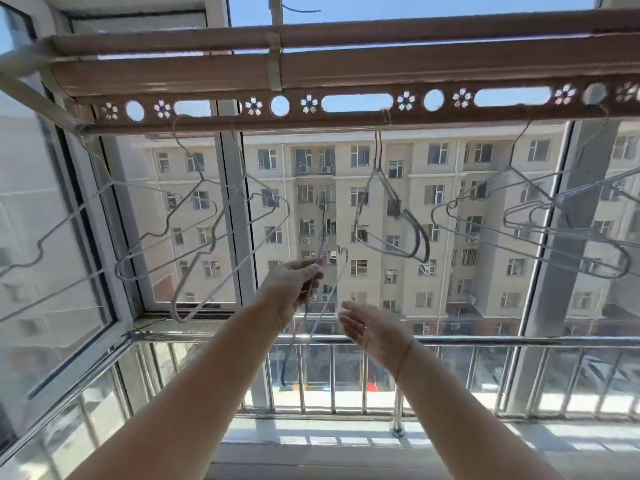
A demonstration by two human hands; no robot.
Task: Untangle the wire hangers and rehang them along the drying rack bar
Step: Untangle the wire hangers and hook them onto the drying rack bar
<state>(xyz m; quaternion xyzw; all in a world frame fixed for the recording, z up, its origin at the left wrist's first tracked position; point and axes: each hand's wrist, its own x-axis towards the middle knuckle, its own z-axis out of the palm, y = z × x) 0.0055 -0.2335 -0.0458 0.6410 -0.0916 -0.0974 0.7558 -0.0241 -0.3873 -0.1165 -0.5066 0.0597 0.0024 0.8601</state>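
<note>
The brown drying rack bar (346, 81) runs across the top, with round and slotted holes along its lower edge. Wire hangers hang from it: a group at the left (207, 216), a pair in the middle (391, 216) and several at the right (540, 216). My left hand (294, 285) pinches the neck of a loose wire hanger (323, 303) below the bar; its hook points up and its body hangs down in front of the railing. My right hand (370, 327) is open, palm up, just right of that hanger and not touching it.
A metal balcony railing (450, 341) with vertical bars crosses below my hands. An open window sash (52, 237) stands at the left. A white strap (275, 60) wraps the rack near its centre. An apartment block fills the view outside.
</note>
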